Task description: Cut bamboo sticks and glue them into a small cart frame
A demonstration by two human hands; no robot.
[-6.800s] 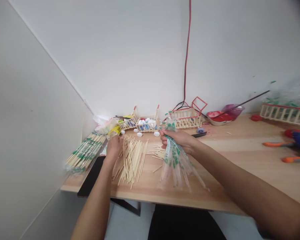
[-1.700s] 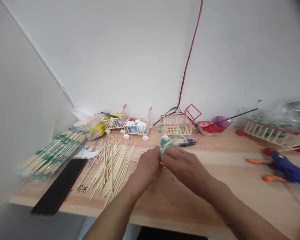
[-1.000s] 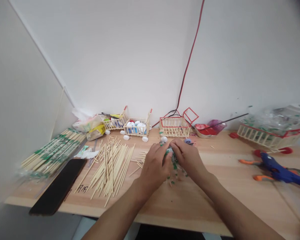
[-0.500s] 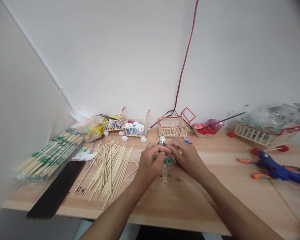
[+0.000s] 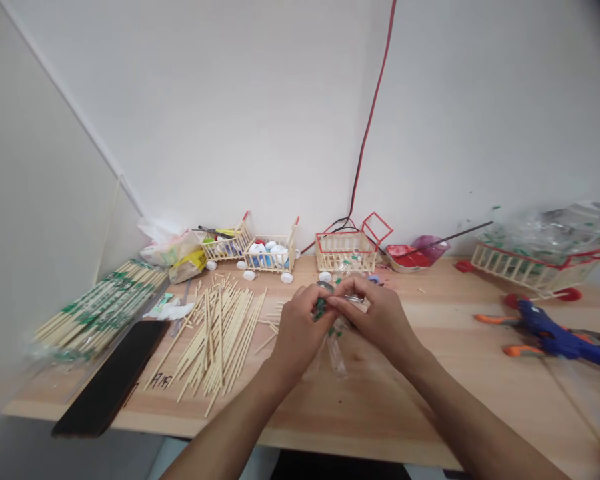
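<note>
As both forearms (image 5: 240,417) angle inward over the counter (image 5: 445,393), the left hand (image 5: 301,323) and right hand (image 5: 375,313) meet, fingers curled, pinching green-printed clear wrappers (image 5: 336,357) between them. Behind, a stick cart (image 5: 269,268) holds white and blue pieces (image 5: 279,255); far right, a red-rimmed cart (image 5: 523,270) brims with clear plastic (image 5: 555,233).

Loose sticks (image 5: 207,340) and stick-built carts (image 5: 347,261) on a table (image 5: 455,373) show a craft workspace.

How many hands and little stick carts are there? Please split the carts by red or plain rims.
Hands, left hand and right hand: 2
Red-rimmed carts, centre cart and right cart: 2
Plain-rimmed carts, far-left cart and its neighbour: 2
Total: 6
</note>
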